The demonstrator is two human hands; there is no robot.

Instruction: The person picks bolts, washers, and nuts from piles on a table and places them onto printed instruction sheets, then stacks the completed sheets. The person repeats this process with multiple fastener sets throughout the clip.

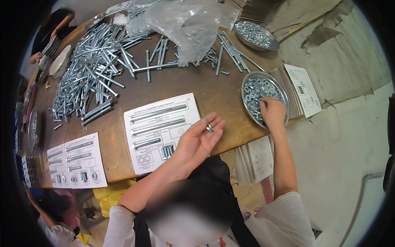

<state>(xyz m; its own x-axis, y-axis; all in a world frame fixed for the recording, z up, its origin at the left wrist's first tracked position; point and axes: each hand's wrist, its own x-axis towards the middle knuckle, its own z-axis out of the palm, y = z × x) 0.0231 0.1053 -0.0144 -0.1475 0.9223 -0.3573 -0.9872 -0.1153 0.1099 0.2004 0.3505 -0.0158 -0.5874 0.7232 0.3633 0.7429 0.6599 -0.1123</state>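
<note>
My left hand (199, 140) is turned palm up over the right edge of a printed sheet (191, 108), its fingers curled around a shiny metal washer (210, 128). Three long bolts and a cluster of short screws (168, 151) lie on that sheet over their printed outlines. My right hand (273, 112) reaches into a round metal bowl (245, 103) heaped with flat washers (257, 89). Its fingers are closed together among the washers, and what they pinch is hidden.
A large pile of long bolts (90, 70) covers the table's (222, 99) left side. Clear plastic bags (181, 24) lie at the back beside loose bolts. A second bowl (257, 37) and stacked sheets (302, 90) sit right. Another filled sheet (76, 160) lies left. Other people work at left.
</note>
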